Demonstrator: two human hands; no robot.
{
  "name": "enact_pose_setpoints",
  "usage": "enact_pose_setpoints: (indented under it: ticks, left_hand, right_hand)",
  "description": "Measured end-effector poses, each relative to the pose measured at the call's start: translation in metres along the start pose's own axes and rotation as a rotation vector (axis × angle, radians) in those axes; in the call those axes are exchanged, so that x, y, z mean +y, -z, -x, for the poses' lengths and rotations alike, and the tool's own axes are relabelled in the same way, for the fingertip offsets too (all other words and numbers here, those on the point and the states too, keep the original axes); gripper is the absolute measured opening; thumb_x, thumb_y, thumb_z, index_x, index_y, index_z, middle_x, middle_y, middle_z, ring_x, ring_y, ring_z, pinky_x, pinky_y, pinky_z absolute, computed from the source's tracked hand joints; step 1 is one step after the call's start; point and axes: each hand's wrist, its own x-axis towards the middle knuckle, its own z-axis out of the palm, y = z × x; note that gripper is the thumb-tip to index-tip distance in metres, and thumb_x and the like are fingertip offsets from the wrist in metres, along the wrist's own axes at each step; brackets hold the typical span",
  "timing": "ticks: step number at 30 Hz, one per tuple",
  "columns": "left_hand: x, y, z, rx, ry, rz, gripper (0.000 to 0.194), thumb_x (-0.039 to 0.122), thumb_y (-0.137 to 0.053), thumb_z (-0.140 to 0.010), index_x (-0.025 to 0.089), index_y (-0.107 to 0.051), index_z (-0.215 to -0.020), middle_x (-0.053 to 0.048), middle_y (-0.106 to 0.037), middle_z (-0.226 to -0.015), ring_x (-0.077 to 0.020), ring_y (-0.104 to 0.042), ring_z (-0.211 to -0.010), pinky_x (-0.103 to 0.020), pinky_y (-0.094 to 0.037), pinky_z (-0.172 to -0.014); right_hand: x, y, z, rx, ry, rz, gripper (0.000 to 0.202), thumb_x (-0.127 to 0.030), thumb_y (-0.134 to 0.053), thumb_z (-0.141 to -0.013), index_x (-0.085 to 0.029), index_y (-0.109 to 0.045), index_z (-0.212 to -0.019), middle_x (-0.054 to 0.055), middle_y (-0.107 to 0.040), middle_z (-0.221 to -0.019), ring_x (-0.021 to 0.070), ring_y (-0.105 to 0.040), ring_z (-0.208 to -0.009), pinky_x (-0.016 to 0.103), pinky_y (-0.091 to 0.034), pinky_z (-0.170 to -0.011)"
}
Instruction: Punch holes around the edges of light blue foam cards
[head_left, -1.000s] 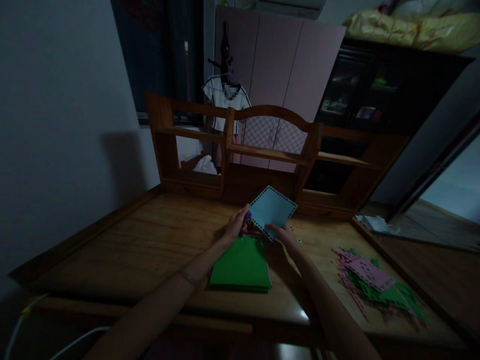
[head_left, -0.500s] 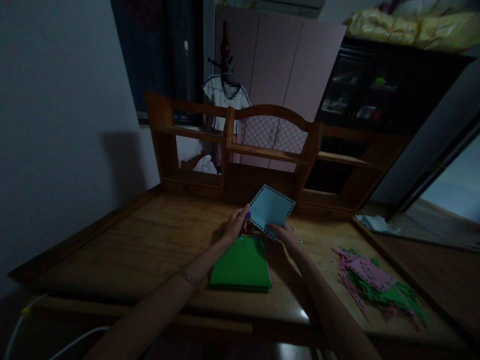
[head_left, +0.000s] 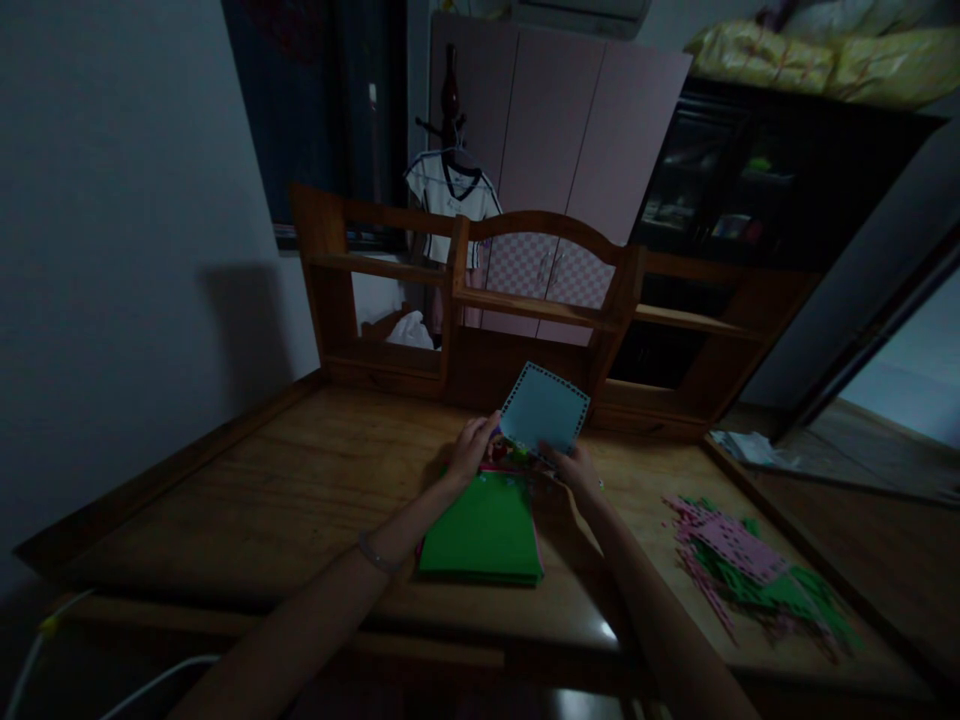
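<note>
Between my hands, tilted up over the wooden desk (head_left: 337, 470), is a light blue square sheet (head_left: 546, 405) with a row of dark punched holes along its edges. My left hand (head_left: 472, 448) is closed at the sheet's left corner, with a small purple bit beside the fingertips. At the lower right edge, my right hand (head_left: 574, 468) pinches the sheet, thumb on its face. Just below lies a stack of green sheets (head_left: 481, 530) with a pink edge showing. Small red and green pieces (head_left: 514, 455) lie partly hidden behind the blue sheet and my fingers.
To the right lies a loose pile of pink and green punched strips (head_left: 757, 565). A wooden shelf unit (head_left: 540, 307) rises along the desk's back edge. A raised wooden rim (head_left: 795, 550) borders the right side. Behind the shelf, a shirt (head_left: 450, 195) hangs on a stand.
The blue sheet has risen slightly and tilted, uncovering more of the small green pieces beneath it. My right hand has shifted a little up its edge; my left hand stays nearly in place.
</note>
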Motion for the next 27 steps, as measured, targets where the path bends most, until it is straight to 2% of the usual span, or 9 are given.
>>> enact_pose_setpoints:
  ticks: [3, 7, 13, 17, 20, 27]
  left_hand:
    - [-0.001, 0.000, -0.001, 0.023, -0.004, -0.009, 0.048, 0.064, -0.048, -0.075, 0.016, -0.055, -0.071, 0.003, -0.047, -0.051, -0.0088, -0.046, -0.045, -0.019, -0.037, -0.046]
    - [0.004, -0.002, 0.001, -0.068, 0.029, 0.056, 0.047, 0.063, -0.051, -0.074, 0.016, -0.055, -0.080, 0.005, -0.046, -0.050, -0.0076, -0.044, -0.041, -0.019, -0.036, -0.042]
    - [0.004, -0.006, 0.001, -0.171, 0.054, 0.150, 0.049, 0.056, -0.061, -0.072, 0.015, -0.058, -0.098, 0.004, -0.052, -0.057, -0.0064, -0.046, -0.041, -0.019, -0.040, -0.043]
    - [-0.001, -0.005, -0.001, -0.128, 0.038, 0.123, 0.056, 0.048, -0.071, -0.065, 0.015, -0.055, -0.108, -0.001, -0.060, -0.069, -0.0099, -0.055, -0.051, -0.021, -0.047, -0.049]
    - [-0.003, -0.003, -0.001, -0.096, 0.021, 0.108, 0.060, 0.043, -0.076, -0.061, 0.016, -0.054, -0.110, -0.005, -0.064, -0.083, -0.0123, -0.060, -0.059, -0.024, -0.051, -0.054]
    - [-0.006, -0.003, -0.003, -0.047, -0.004, 0.142, 0.059, 0.036, -0.079, -0.057, 0.016, -0.056, -0.107, -0.007, -0.065, -0.094, -0.0162, -0.063, -0.077, -0.028, -0.053, -0.068]
  right_hand:
    - [-0.007, 0.004, 0.005, 0.075, -0.018, -0.026, 0.042, -0.050, -0.064, -0.066, -0.015, -0.065, -0.089, 0.004, -0.068, -0.066, 0.0177, -0.060, -0.055, 0.024, -0.043, -0.047]
    - [-0.011, 0.006, 0.008, 0.115, -0.003, -0.086, 0.052, -0.056, -0.063, -0.066, -0.013, -0.064, -0.095, 0.006, -0.069, -0.071, 0.0159, -0.058, -0.050, 0.022, -0.037, -0.040]
    - [-0.014, 0.005, 0.008, 0.107, 0.020, -0.085, 0.052, -0.056, -0.066, -0.064, -0.012, -0.066, -0.092, 0.007, -0.070, -0.074, 0.0183, -0.062, -0.059, 0.023, -0.042, -0.046]
    - [-0.016, 0.005, 0.008, 0.117, 0.066, -0.129, 0.048, -0.054, -0.068, -0.064, -0.013, -0.066, -0.089, 0.007, -0.070, -0.079, 0.0198, -0.065, -0.068, 0.026, -0.048, -0.056]
    - [-0.016, 0.005, 0.009, 0.138, 0.058, -0.121, 0.050, -0.055, -0.068, -0.063, -0.013, -0.066, -0.088, 0.007, -0.070, -0.078, 0.0204, -0.065, -0.066, 0.026, -0.048, -0.055]
    - [-0.012, 0.004, 0.009, 0.121, 0.048, -0.143, 0.052, -0.055, -0.067, -0.064, -0.013, -0.065, -0.094, 0.007, -0.070, -0.083, 0.0204, -0.065, -0.069, 0.027, -0.049, -0.056]
